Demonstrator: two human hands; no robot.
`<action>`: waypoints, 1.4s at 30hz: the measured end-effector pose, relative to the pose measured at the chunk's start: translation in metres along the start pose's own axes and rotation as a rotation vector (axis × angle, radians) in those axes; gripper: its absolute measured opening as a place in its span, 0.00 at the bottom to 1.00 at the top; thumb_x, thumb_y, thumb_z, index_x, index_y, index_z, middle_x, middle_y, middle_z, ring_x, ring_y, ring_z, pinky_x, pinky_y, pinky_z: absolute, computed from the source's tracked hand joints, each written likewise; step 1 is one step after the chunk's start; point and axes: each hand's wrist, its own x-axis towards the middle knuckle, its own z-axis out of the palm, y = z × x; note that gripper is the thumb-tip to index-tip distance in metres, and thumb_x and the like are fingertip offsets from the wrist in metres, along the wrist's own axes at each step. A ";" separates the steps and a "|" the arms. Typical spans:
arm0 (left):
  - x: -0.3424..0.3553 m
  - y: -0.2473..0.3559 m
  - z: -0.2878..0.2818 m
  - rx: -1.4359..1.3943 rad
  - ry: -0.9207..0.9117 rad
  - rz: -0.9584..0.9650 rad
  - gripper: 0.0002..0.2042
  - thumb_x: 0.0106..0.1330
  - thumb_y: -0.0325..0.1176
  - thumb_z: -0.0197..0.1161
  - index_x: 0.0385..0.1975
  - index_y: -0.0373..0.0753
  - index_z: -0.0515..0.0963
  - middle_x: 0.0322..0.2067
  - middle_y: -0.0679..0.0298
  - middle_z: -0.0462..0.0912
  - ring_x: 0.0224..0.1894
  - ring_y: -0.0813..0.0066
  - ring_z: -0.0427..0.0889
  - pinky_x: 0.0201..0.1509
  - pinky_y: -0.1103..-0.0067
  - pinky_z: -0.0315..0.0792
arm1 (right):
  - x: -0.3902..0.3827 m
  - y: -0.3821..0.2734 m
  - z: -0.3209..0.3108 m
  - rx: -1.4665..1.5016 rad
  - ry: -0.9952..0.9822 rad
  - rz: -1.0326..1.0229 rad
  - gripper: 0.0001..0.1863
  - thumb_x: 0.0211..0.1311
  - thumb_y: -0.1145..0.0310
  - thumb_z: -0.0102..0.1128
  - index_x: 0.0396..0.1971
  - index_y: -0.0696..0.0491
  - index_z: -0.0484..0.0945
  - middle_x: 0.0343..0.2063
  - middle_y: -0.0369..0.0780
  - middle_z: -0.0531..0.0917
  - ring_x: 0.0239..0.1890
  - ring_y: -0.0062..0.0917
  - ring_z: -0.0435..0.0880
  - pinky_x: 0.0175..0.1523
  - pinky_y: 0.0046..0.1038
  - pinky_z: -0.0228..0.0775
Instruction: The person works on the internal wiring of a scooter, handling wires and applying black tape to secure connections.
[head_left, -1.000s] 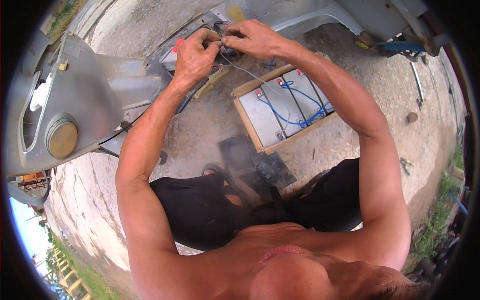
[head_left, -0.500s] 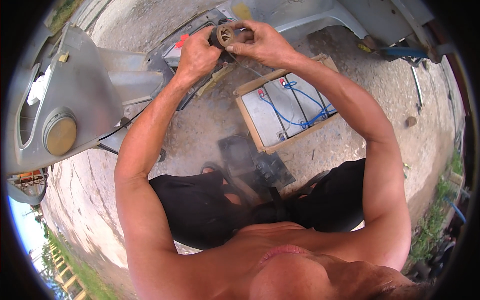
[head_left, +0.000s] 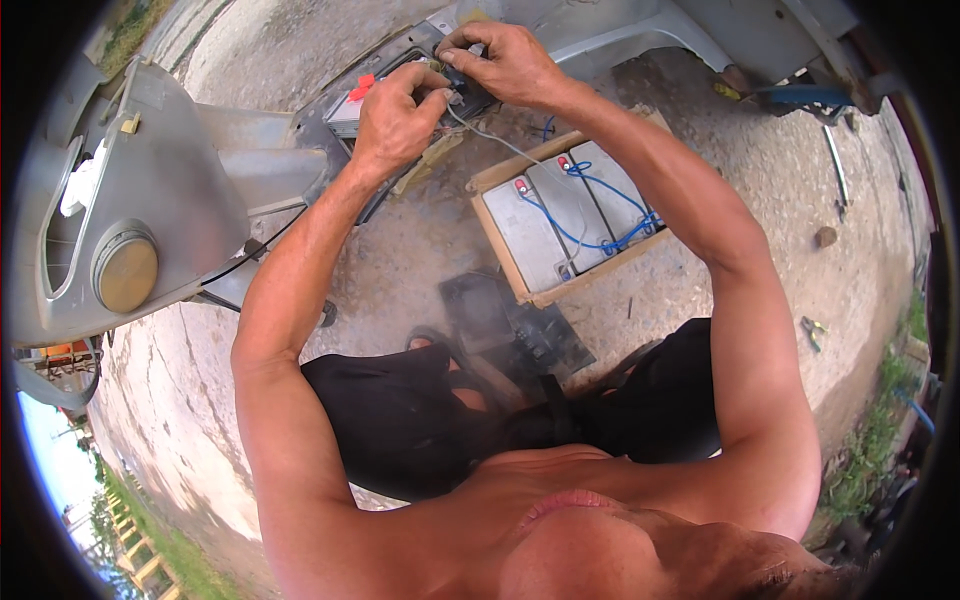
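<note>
My left hand [head_left: 405,118] is closed at the end of a grey cable [head_left: 485,134], its thumb and fingers pinched on the wiring. My right hand [head_left: 500,68] is just above and to its right, fingertips pressed together over the same wiring; what they grip is too small to make out. Both are over a silver case [head_left: 345,118] with a red piece [head_left: 362,86] on it, set in the dark frame of the vehicle. The grey cable runs down into an open cardboard box [head_left: 490,181] of several grey batteries [head_left: 530,235], linked by blue wires [head_left: 540,213] with red-marked terminals.
A grey body panel [head_left: 180,200] with a round cap [head_left: 128,275] stands at left; more bodywork [head_left: 780,45] crosses the top. A dark plastic panel [head_left: 480,310] lies between my legs. Pliers [head_left: 812,333], a metal rod [head_left: 836,170] and a small block [head_left: 824,237] lie at right.
The dark roll that both hands held half a second ago no longer shows between them. My right hand has moved up and left; my left hand sits slightly lower, with fingers pinched.
</note>
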 end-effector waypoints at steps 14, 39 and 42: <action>0.003 0.004 0.001 -0.159 0.033 -0.093 0.10 0.70 0.28 0.62 0.46 0.31 0.83 0.34 0.61 0.86 0.33 0.82 0.81 0.34 0.78 0.78 | -0.017 -0.021 -0.017 0.248 -0.398 0.188 0.41 0.66 0.52 0.69 0.73 0.56 0.64 0.45 0.50 0.87 0.45 0.33 0.86 0.52 0.34 0.77; 0.039 -0.020 -0.022 -0.080 -0.174 -0.130 0.11 0.74 0.34 0.65 0.47 0.32 0.82 0.35 0.68 0.84 0.38 0.82 0.78 0.43 0.81 0.73 | -0.003 -0.021 -0.036 -0.102 -0.209 0.095 0.26 0.62 0.47 0.69 0.37 0.60 0.85 0.33 0.47 0.88 0.34 0.36 0.87 0.41 0.36 0.78; 0.032 -0.026 -0.028 -0.126 -0.123 -0.190 0.12 0.74 0.34 0.65 0.47 0.32 0.82 0.35 0.68 0.83 0.38 0.82 0.78 0.43 0.81 0.73 | 0.004 -0.059 -0.054 0.269 -0.328 0.348 0.15 0.68 0.61 0.69 0.36 0.60 0.81 0.27 0.36 0.84 0.27 0.19 0.80 0.33 0.28 0.76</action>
